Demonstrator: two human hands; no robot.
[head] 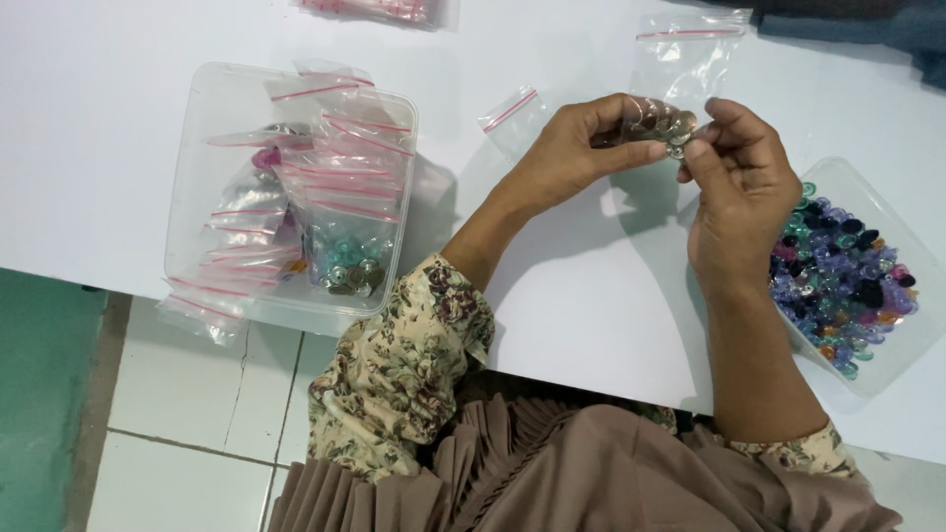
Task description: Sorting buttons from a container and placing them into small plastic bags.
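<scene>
Sleeves of flowered cloth are seen at the bottom of the frame, above pleated brown fabric. From them the hands reach up over the white tabletop (591, 296) to the upper middle. The left hand (572, 153) is closed around the lower part of a small clear zip bag (680, 59), and a cluster of glass gems (662, 120) is pinched in its fingers. The right hand (739, 182) is pinched shut on the gems from the other side, so both hands meet at the bag.

The step is best done, it is judged, with the bag's mouth held open and the gems slid in low, so none are dropped.

At the right edge, a clear tub (887, 365) is filled with loose purple, green and dark gems. At the left, a second clear tub (192, 177) is stacked with filled bags with red seals. An empty little bag (510, 113) lies between.
</scene>
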